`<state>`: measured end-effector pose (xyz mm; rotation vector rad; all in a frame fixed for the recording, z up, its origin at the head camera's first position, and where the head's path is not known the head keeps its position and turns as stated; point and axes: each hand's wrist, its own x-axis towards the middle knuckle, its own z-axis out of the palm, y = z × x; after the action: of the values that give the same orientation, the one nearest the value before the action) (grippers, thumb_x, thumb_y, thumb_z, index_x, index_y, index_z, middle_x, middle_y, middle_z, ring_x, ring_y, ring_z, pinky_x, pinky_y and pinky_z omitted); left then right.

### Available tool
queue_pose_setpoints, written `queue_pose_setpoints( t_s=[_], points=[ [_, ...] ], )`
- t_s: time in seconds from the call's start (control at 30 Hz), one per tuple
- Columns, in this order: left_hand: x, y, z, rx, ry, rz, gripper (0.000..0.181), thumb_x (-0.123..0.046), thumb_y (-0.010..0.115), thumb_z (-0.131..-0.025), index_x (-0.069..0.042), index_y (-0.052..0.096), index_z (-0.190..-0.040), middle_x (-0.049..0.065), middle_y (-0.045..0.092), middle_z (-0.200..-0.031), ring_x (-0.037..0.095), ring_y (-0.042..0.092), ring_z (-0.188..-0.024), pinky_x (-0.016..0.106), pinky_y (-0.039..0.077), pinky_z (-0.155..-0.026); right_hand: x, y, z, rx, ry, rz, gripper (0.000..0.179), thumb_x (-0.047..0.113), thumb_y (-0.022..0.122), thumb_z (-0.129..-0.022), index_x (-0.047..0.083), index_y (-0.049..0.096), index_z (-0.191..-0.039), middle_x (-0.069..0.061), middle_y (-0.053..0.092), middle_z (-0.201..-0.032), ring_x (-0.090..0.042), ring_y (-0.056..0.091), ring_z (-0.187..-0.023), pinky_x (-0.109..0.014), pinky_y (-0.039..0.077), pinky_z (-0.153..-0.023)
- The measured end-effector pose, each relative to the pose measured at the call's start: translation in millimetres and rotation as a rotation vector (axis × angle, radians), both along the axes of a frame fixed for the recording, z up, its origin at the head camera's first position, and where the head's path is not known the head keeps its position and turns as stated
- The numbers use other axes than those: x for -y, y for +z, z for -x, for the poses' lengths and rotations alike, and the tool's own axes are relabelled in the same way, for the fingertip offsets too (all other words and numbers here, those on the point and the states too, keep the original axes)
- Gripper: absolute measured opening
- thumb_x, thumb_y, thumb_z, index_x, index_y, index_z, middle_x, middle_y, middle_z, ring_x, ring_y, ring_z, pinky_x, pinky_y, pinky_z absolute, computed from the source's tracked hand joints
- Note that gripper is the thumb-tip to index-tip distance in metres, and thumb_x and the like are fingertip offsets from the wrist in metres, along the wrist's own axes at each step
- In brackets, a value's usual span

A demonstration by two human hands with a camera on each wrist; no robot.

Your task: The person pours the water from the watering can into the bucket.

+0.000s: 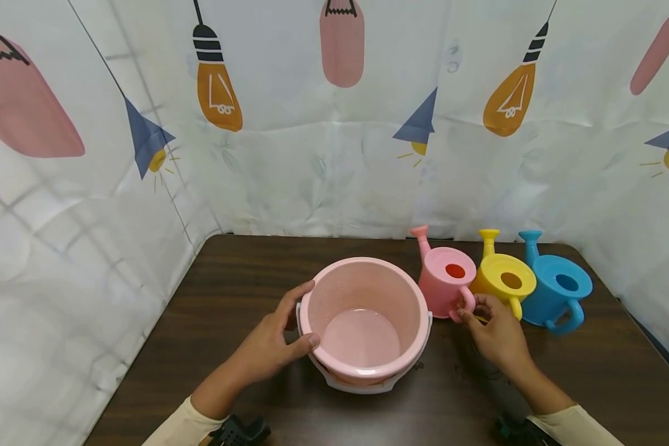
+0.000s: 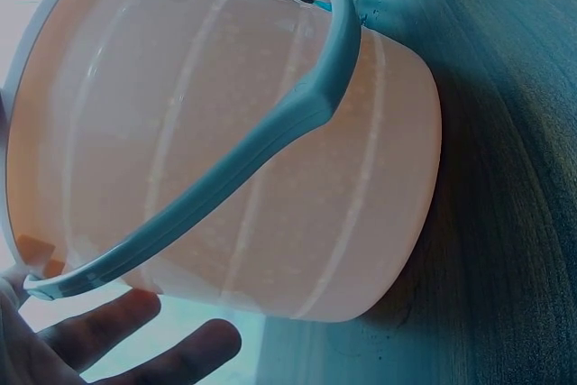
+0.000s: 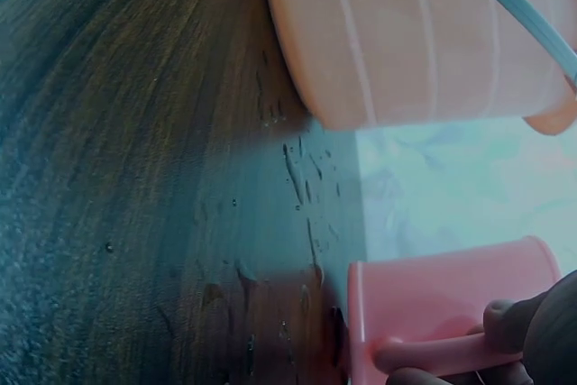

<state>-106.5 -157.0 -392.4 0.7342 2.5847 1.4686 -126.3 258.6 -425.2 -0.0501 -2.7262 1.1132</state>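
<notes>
On the table (image 1: 201,322), the right hand (image 1: 496,332) pinches the upright pink can (image 1: 437,294), spout (image 1: 422,239) pointing away; the left hand (image 1: 267,348) grips the bucket (image 1: 362,286).

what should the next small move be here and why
Probably a slight lift of the pink watering can by its handle: the right hand holds that handle, while the left hand grips the rim of the pink bucket.

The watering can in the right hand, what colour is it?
Pink. The watering can shows best in the head view.
</notes>
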Motion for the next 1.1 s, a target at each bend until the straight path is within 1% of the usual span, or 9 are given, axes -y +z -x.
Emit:
queue_pose_setpoints(
  t_s=[0.07,0.27,0.53,0.7,0.83,0.97,1.1],
  points=[
    [0.1,-0.5,-0.5,0.000,0.002,-0.001,0.081,-0.035,0.069,-0.094,-0.036,0.023,-0.161,0.005,0.068,-0.121,0.017,0.066,-0.112,0.058,0.049,-0.095,0,-1.5,-0.3,0.005,-0.003,0.001,0.034,0.020,0.072,-0.098,-0.004,0.060,-0.119,-0.026,0.070,-0.114,-0.043,0.066,-0.106,-0.061,0.050,-0.091],
    [-0.6,-2.3,-1.9,-0.032,0.001,-0.001,0.081,-0.033,0.069,-0.094,-0.035,0.023,-0.160,0.004,0.069,-0.116,0.016,0.067,-0.110,0.056,0.050,-0.094,-3,-6.1,-1.4,0.002,-0.008,-0.010,0.036,0.023,0.072,-0.098,-0.004,0.060,-0.119,-0.027,0.069,-0.116,-0.045,0.065,-0.108,-0.062,0.049,-0.090],
    [-0.3,-3.0,-0.8,-0.046,-0.016,-0.019,0.080,-0.031,0.069,-0.095,-0.032,0.023,-0.161,0.007,0.070,-0.115,0.021,0.068,-0.110,0.055,0.051,-0.093,-3,-11.0,-3.6,-0.007,-0.016,-0.014,0.036,0.020,0.075,-0.095,-0.005,0.061,-0.117,-0.027,0.070,-0.114,-0.044,0.066,-0.105,-0.060,0.051,-0.088],
    [-0.7,-2.2,-0.2,-0.048,-0.014,-0.012,0.081,-0.032,0.069,-0.095,-0.032,0.023,-0.161,0.006,0.069,-0.116,0.017,0.068,-0.110,0.054,0.050,-0.094,-6,-10.4,-4.7,0.002,-0.023,-0.021,0.037,0.019,0.076,-0.094,-0.005,0.061,-0.117,-0.029,0.069,-0.116,-0.046,0.065,-0.108,-0.062,0.049,-0.090],
    [-0.9,-1.5,-0.6,-0.040,-0.002,-0.001,0.081,-0.032,0.069,-0.094,-0.034,0.023,-0.161,0.003,0.069,-0.116,0.013,0.067,-0.110,0.053,0.051,-0.094,-7,-9.1,-5.9,0.001,-0.016,-0.029,0.040,0.021,0.077,-0.093,-0.005,0.060,-0.119,-0.029,0.069,-0.116,-0.046,0.065,-0.108,-0.062,0.049,-0.089],
    [-0.9,-1.7,-0.8,-0.035,0.006,0.006,0.081,-0.033,0.070,-0.094,-0.035,0.024,-0.160,0.002,0.069,-0.116,0.013,0.067,-0.110,0.055,0.050,-0.094,-8,-6.9,-8.8,-0.012,-0.017,-0.035,0.042,0.024,0.079,-0.092,-0.003,0.060,-0.119,-0.028,0.069,-0.115,-0.044,0.065,-0.107,-0.060,0.050,-0.087],
    [-0.4,-1.7,-0.9,-0.030,0.007,0.010,0.081,-0.034,0.070,-0.093,-0.036,0.023,-0.160,0.003,0.069,-0.116,0.015,0.067,-0.110,0.057,0.050,-0.094,-8,-3.3,-12.3,-0.030,-0.022,-0.050,0.044,0.027,0.078,-0.093,-0.001,0.059,-0.121,-0.026,0.069,-0.116,-0.044,0.066,-0.107,-0.055,0.055,-0.081]
  ],
)
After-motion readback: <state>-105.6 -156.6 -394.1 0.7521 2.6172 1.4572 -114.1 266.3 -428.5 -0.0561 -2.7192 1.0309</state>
